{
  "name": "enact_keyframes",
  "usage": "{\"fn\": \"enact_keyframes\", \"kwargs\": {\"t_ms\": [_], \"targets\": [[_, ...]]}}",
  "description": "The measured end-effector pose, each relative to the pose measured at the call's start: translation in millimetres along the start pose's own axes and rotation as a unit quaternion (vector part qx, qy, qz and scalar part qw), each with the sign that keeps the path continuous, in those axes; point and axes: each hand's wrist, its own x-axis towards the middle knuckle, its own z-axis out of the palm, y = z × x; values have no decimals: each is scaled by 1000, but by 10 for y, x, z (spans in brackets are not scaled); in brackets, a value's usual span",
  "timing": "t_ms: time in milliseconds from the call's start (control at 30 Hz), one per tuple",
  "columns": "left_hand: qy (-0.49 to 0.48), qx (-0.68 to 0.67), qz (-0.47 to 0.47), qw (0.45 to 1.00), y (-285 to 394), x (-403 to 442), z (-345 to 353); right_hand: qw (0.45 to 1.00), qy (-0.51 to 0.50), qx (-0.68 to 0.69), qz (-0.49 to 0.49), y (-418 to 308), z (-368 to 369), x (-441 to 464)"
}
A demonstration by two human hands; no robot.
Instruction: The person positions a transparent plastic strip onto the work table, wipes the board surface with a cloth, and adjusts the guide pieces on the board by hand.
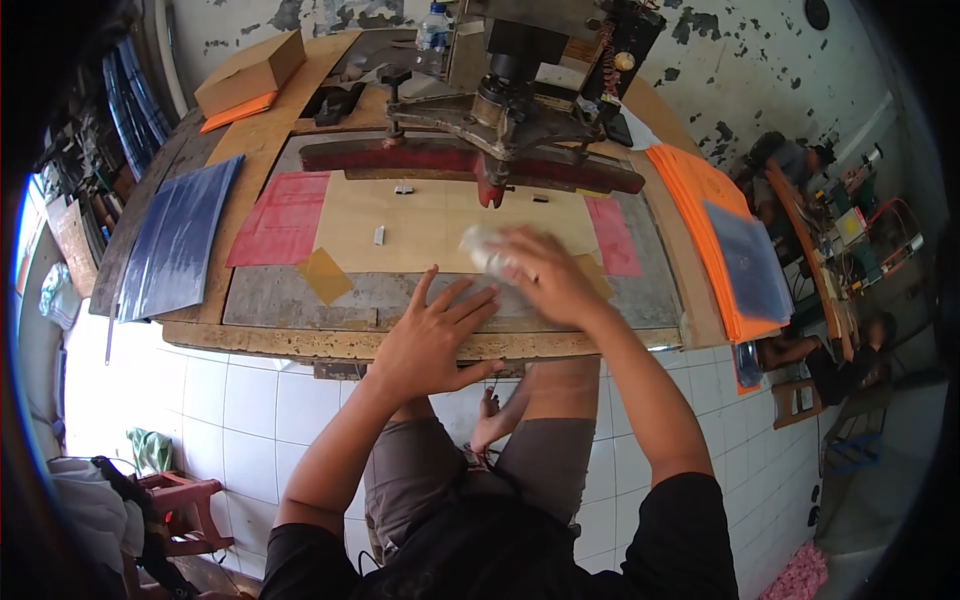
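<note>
My right hand (550,275), blurred by motion, is closed on a whitish crumpled wad (485,250), perhaps a cloth, over the tan sheet (440,215). My left hand (428,335) rests with fingers spread across the front of the metal plate (270,300), holding nothing. Pink pieces (285,220) flank the tan sheet on both sides, and a yellowish patch (325,277) lies at its lower left corner. Small blocks (379,236) sit on the sheet.
A heavy press head with a red bar (400,160) hangs above the sheet. Dark blue plastic sheets (185,240) lie at left, orange sheets (700,220) at right. A cardboard box (250,75) and a bottle (433,35) stand behind. Another person (850,370) sits far right.
</note>
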Motion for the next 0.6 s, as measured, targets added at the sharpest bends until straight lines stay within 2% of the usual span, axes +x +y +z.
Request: {"fn": "enact_keyframes", "kwargs": {"t_ms": [133,167,267,300,400,500,600], "targets": [[3,4,1,1000,-3,-6,45,992,32,-71,96,22,103,223],[4,4,2,1000,-7,2,44,995,42,-75,41,30,252,190],[1,5,-5,1000,12,13,7,999,22,9,-41,-164,234,186],[4,2,-4,1000,12,8,17,999,-2,17,-37,-61,140,211],[7,-5,0,1000,1,14,23,997,54,-49,39,379,64,13],[6,-6,0,1000,-11,15,1,993,53,-47,91,750,-217,-307],[9,-9,0,1000,-2,23,18,970,81,-102,207,1373,-419,-684]]}}
